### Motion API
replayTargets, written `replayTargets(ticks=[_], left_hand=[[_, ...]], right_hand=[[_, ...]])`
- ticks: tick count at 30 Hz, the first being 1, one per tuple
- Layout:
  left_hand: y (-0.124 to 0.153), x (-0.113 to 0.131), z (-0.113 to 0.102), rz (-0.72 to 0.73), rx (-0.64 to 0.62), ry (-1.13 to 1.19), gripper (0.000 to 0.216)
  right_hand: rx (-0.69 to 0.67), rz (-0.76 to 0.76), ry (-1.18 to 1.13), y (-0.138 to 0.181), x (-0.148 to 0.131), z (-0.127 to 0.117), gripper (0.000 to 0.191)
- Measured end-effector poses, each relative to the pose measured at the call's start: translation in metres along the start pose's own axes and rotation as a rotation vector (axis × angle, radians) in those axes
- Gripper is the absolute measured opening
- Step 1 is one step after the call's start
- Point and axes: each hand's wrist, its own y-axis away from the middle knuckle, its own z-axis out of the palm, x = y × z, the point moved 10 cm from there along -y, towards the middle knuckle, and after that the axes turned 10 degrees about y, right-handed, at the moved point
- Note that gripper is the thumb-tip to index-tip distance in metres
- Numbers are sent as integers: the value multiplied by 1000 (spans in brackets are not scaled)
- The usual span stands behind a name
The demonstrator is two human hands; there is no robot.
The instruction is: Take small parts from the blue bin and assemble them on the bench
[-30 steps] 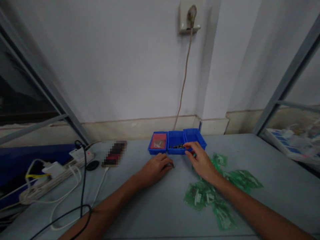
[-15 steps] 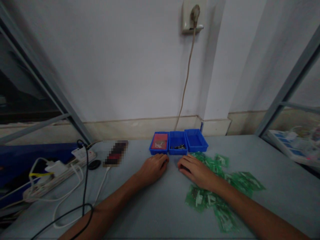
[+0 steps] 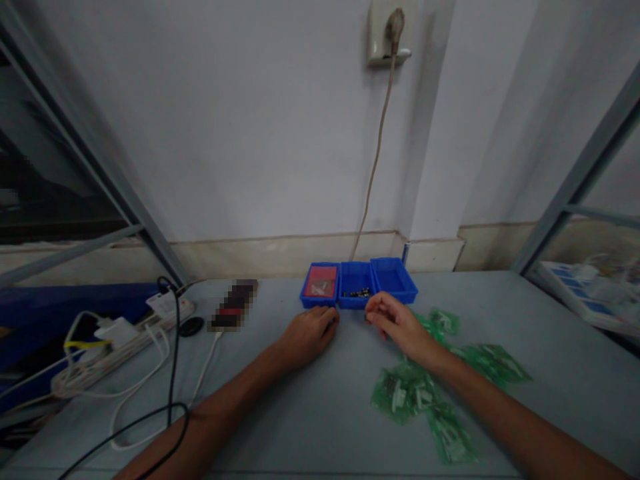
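My left hand (image 3: 309, 333) rests on the table with its fingers curled, just in front of the left blue bin (image 3: 303, 293). What its fingers hold, if anything, is hidden. My right hand (image 3: 397, 327) is lifted in front of the middle blue bin (image 3: 354, 272), thumb and fingertips pinched on a small dark part (image 3: 367, 318) too small to name. Small metal parts (image 3: 359, 293) lie in the middle bin. A pink card with a clear bag (image 3: 321, 283) fills the left bin. Green plastic packets (image 3: 425, 397) lie around and under my right forearm.
The right blue bin (image 3: 393, 275) stands beside the other two. At the left are a phone (image 3: 233, 305) on a white cable, a black round cap (image 3: 191, 327), a power strip (image 3: 123, 353) and loose cords. A white tray (image 3: 595, 300) stands at the far right.
My right hand has risen and turned from lying palm-down on the table, and its pinched fingertips now show a small dark part. My left hand has stayed in place.
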Motion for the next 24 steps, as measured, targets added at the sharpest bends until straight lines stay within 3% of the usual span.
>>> replayTargets(ticks=[5, 9, 12, 19, 24], left_hand=[[0, 2, -1, 12, 5, 13, 13], [-1, 2, -1, 13, 3, 25, 12], [-1, 1, 0, 7, -7, 16, 12], [0, 0, 1, 17, 12, 17, 13], [0, -1, 2, 15, 13, -6, 14]], right_hand=[[101, 149, -214, -1, 14, -10, 33], [157, 168, -281, -1, 19, -16, 37], [172, 103, -188, -1, 13, -19, 32], [271, -213, 370, 11, -30, -23, 15], [236, -118, 196, 8, -19, -21, 19]])
